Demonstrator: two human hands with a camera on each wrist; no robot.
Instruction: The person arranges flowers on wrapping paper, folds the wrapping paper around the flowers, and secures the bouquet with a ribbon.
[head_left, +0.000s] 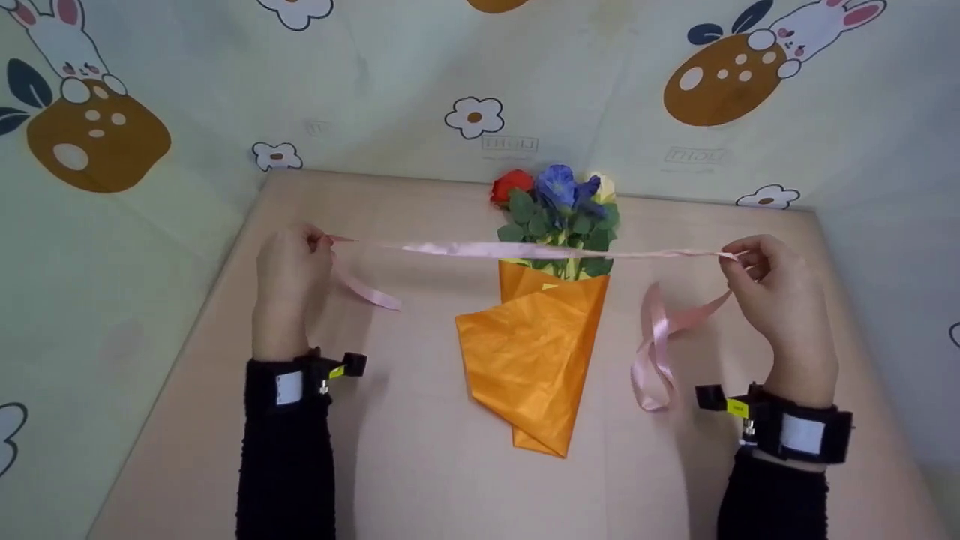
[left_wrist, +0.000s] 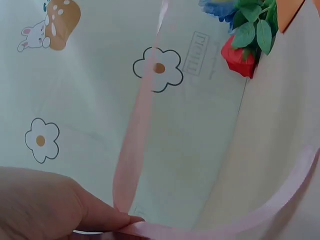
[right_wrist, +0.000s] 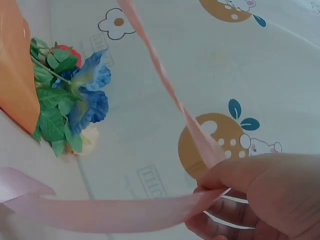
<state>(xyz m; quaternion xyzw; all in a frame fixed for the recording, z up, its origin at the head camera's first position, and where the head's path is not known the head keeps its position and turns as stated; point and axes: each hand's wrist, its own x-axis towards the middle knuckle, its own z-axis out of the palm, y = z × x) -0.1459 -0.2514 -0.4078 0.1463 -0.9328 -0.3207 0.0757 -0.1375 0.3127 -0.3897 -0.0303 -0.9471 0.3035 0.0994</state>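
Note:
A pink satin ribbon (head_left: 480, 250) is stretched sideways in the head view, crossing in front of the flower stems. My left hand (head_left: 289, 281) pinches it at the left, with a short tail hanging from the fingers. At the right, my right hand (head_left: 780, 300) pinches it between thumb and fingertips. A longer loose tail (head_left: 656, 352) droops in loops below that hand. Between the hands lies a bouquet wrapped in orange paper (head_left: 532, 352), with a red flower (head_left: 511, 187), a blue flower (head_left: 556, 186) and a pale yellow one. The right wrist view shows the ribbon twisted (right_wrist: 167, 85).
The bouquet lies on a pale tabletop (head_left: 420, 420), its blooms near the back edge. Behind stands a light backdrop (head_left: 375, 90) printed with rabbits, brown fruits and flowers. Each wrist wears a strapped black camera, such as the left one (head_left: 352, 365).

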